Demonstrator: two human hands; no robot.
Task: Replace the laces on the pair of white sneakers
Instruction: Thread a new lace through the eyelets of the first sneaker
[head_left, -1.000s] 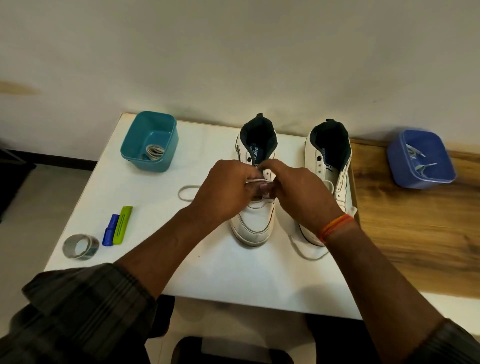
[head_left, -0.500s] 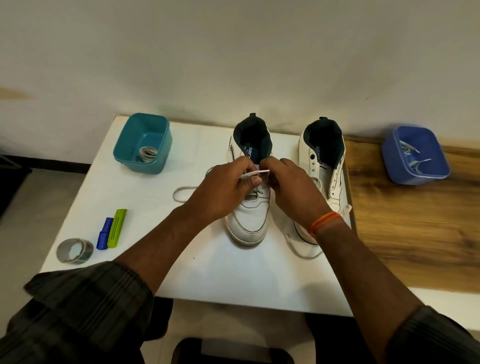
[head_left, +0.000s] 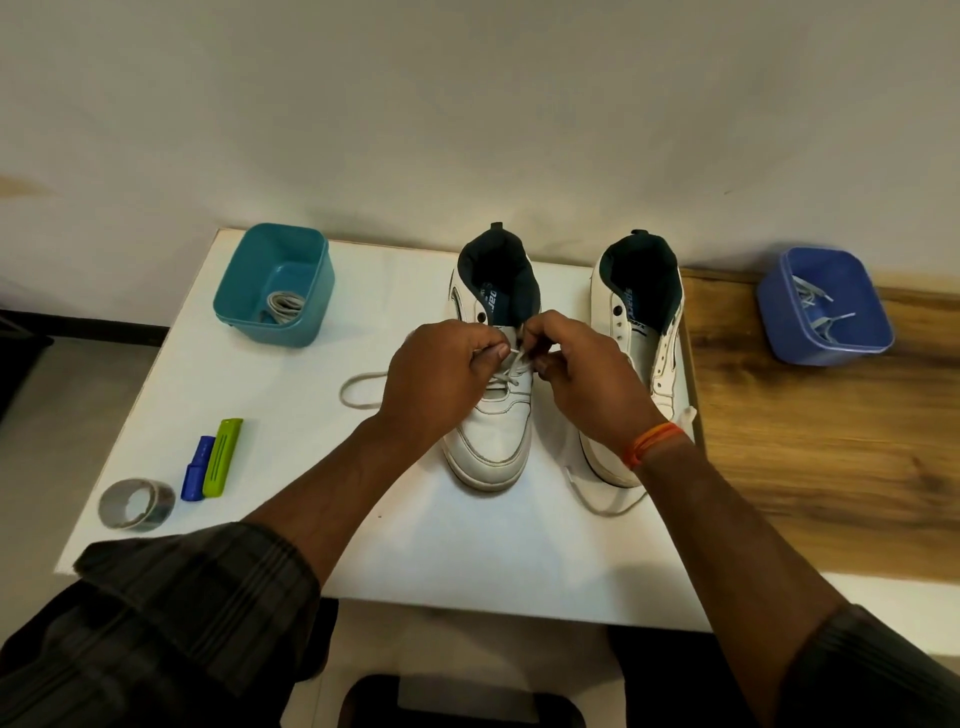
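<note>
having slid up from the mid eyelets, left hand (head_left: 441, 379) and right hand (head_left: 587, 374) both pinch the lace (head_left: 511, 366) on the left sneaker (head_left: 493, 441), nearing 12 o'clock, so lacing advances.

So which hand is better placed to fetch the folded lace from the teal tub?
Left hand, probably: the teal plastic tub sits on its side; right hand would cross over.

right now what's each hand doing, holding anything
Left hand: fingers pinch the white lace over the left white sneaker.
Right hand: fingers curled, pinching the same lace from the other side.
</note>
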